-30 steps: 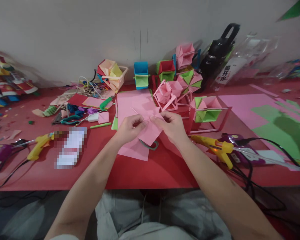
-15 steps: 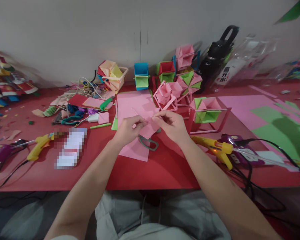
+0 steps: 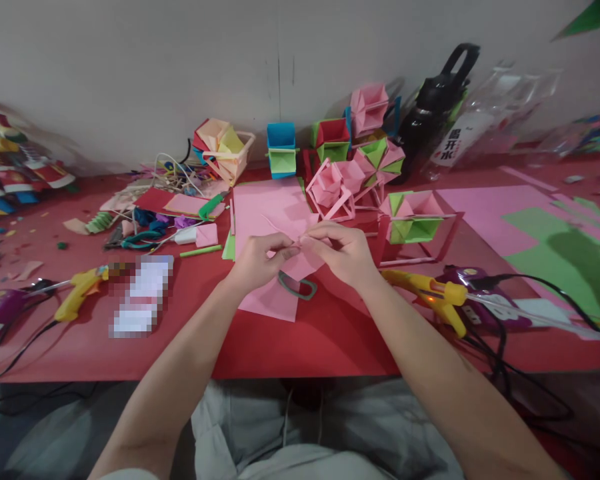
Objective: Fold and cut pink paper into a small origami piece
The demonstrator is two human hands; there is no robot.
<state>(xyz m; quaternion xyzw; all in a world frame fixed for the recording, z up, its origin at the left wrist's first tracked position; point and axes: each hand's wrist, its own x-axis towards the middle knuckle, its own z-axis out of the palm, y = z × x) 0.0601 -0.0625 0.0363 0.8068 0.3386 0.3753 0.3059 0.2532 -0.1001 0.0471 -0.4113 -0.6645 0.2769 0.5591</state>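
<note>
My left hand (image 3: 258, 259) and my right hand (image 3: 341, 252) meet over the middle of the red table (image 3: 300, 340). Both pinch a small folded pink paper piece (image 3: 306, 261) between fingertips, held just above a larger pink sheet (image 3: 270, 213) lying flat. A pair of scissors with grey-green handles (image 3: 298, 285) lies on that sheet right under my hands. Most of the folded piece is hidden by my fingers.
Folded paper boxes and frames (image 3: 370, 160) stand at the back centre. A yellow glue gun (image 3: 430, 293) lies right of my hands, another yellow glue gun (image 3: 78, 291) lies left. Cables trail off both sides. A black bottle (image 3: 430, 113) stands by the wall. Pink and green sheets (image 3: 540, 233) lie right.
The pink piece has been folded smaller and my fingertips have closed in together. The scissors handles, half covered a second ago, now show below my hands.
</note>
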